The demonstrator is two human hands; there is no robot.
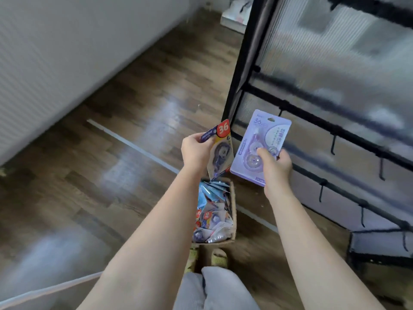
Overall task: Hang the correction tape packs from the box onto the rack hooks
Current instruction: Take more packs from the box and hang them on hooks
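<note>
My left hand (196, 151) grips a correction tape pack (221, 148) with a red "36" badge by its top edge, above the box. My right hand (276, 163) pinches a lilac correction tape pack (257, 139) by its lower right side, held up in front of the rack. A cardboard box (233, 198) on the floor below holds several more packs (212, 218). The black rack (312, 117) stands on the right, with bare hooks (333, 145) hanging from its sloping bars.
The wooden floor (111, 130) spreads out to the left, up to a white ribbed wall panel (55, 52). My feet in yellow-green sandals (220, 257) stand just behind the box. A black rack base (380, 249) sits low on the right.
</note>
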